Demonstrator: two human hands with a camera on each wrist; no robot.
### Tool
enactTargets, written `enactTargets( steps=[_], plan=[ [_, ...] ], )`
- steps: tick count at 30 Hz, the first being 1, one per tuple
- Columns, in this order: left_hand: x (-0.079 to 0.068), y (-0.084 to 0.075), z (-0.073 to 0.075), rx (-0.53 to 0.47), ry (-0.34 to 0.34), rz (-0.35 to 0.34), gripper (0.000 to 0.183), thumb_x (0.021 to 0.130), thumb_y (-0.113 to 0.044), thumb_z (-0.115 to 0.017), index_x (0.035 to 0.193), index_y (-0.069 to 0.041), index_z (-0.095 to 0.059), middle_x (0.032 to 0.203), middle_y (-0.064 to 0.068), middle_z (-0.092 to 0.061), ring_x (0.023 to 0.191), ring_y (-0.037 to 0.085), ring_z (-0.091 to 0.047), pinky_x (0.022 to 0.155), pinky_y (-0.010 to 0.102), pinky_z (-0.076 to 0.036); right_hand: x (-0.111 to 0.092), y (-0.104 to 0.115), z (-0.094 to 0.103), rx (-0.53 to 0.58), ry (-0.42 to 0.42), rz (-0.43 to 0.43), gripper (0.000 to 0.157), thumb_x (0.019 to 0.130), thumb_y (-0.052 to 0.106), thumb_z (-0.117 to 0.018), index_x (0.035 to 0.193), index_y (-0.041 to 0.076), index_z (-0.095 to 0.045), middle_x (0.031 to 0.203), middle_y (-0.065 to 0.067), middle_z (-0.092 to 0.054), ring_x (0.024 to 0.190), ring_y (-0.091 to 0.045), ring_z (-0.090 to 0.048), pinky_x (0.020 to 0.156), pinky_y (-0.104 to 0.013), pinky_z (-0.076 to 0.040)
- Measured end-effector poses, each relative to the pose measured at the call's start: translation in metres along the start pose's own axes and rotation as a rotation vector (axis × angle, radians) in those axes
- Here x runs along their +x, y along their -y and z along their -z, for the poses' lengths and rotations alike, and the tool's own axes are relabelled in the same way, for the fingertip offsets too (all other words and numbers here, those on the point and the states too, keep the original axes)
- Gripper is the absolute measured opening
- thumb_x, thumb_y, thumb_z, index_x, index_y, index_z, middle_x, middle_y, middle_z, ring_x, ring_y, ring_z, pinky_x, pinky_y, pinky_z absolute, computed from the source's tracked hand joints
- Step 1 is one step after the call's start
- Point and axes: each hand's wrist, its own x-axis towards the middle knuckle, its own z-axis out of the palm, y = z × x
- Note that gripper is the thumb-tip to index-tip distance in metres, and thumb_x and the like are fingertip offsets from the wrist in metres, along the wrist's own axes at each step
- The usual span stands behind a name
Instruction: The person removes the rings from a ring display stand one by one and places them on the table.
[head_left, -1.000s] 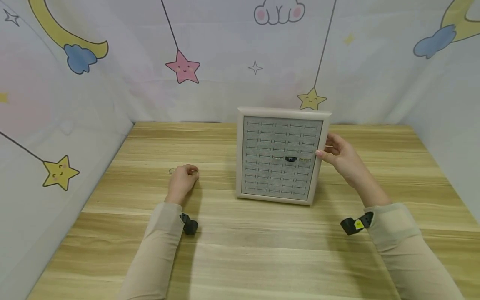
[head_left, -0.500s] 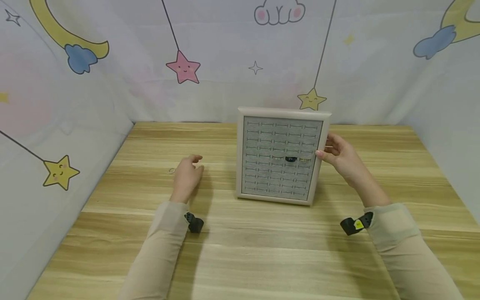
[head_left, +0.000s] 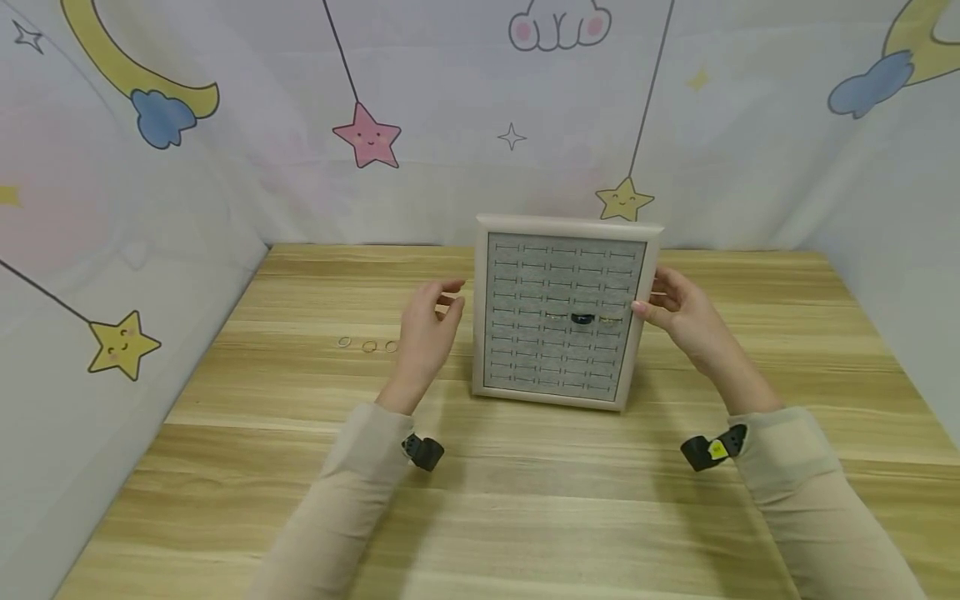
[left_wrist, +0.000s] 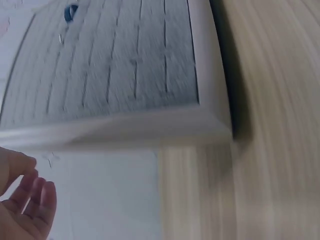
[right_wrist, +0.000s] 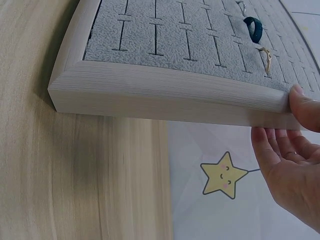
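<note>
A ring display frame (head_left: 551, 402) with a pale wooden border and a grey slotted pad stands upright on the table, tilted back. One dark ring (head_left: 582, 319) sits in its slots between a gold ring (head_left: 609, 320) and a small thin ring (head_left: 555, 317). My right hand (head_left: 686, 321) grips the frame's right side, thumb on the front border and fingers against the side. Just off the left border is my left hand (head_left: 427, 337), its fingers relaxed and apart from the thumb; the left wrist view shows nothing held by that hand (left_wrist: 25, 205).
On the wooden table (head_left: 525, 500), left of my left hand, lie a silvery ring (head_left: 343, 342), a gold ring (head_left: 369, 347) and another thin ring (head_left: 391, 347) in a row. A printed cloth (head_left: 450, 192) with stars and moons closes off the back and sides.
My left hand has moved right and away from the rings on the table to the frame's left edge, uncovering two of the rings. My right hand and the frame stay put.
</note>
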Motion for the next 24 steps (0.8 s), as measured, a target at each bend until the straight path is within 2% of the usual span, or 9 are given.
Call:
enactTargets(
  steps=[6, 10, 14, 19, 24],
  plan=[
    [-0.007, -0.023, -0.016, -0.013, 0.017, -0.200, 0.022, 0.093, -0.007, -0.059, 0.114, 0.001, -0.062, 0.108, 0.015, -0.063, 0.093, 0.025, -0.062, 0.076, 0.034, -0.056, 0.000, 0.000, 0.000, -0.002, -0.002, 0.002, 0.062, 0.098, 0.021, -0.054, 0.150, 0.004, -0.023, 0.133, -0.012, -0.044, 0.111, -0.006, -0.049, 0.086, -0.010, -0.045],
    [-0.012, -0.034, -0.027, 0.003, 0.076, -0.276, 0.021, 0.093, -0.007, -0.061, 0.113, 0.000, -0.062, 0.108, 0.014, -0.064, 0.093, 0.024, -0.061, 0.076, 0.031, -0.056, 0.000, 0.000, 0.000, -0.002, -0.005, 0.010, 0.062, 0.098, 0.020, -0.054, 0.149, 0.003, -0.024, 0.130, -0.011, -0.046, 0.106, -0.002, -0.050, 0.084, -0.009, -0.045],
    [-0.015, -0.042, -0.038, 0.065, 0.132, -0.297, 0.023, 0.092, -0.009, -0.063, 0.113, -0.002, -0.064, 0.109, 0.012, -0.064, 0.093, 0.021, -0.061, 0.075, 0.027, -0.055, 0.000, 0.000, 0.000, 0.003, -0.009, 0.013, 0.062, 0.098, 0.020, -0.054, 0.149, 0.002, -0.024, 0.128, -0.009, -0.046, 0.102, 0.003, -0.050, 0.083, -0.007, -0.045],
    [-0.017, -0.046, -0.048, 0.174, 0.148, -0.299, 0.023, 0.090, -0.011, -0.065, 0.113, -0.006, -0.066, 0.108, 0.008, -0.065, 0.090, 0.017, -0.063, 0.072, 0.022, -0.054, -0.001, -0.001, 0.000, 0.008, -0.007, 0.011, 0.062, 0.098, 0.021, -0.054, 0.149, 0.002, -0.024, 0.129, -0.009, -0.046, 0.102, 0.005, -0.050, 0.084, -0.008, -0.045],
    [-0.018, -0.047, -0.056, 0.232, 0.178, -0.280, 0.021, 0.092, -0.014, -0.064, 0.112, -0.008, -0.067, 0.107, 0.006, -0.065, 0.092, 0.015, -0.063, 0.075, 0.022, -0.054, 0.000, -0.002, 0.000, 0.011, -0.002, 0.011, 0.062, 0.098, 0.021, -0.053, 0.150, 0.003, -0.023, 0.131, -0.010, -0.045, 0.104, 0.003, -0.050, 0.085, -0.008, -0.045]
  ],
)
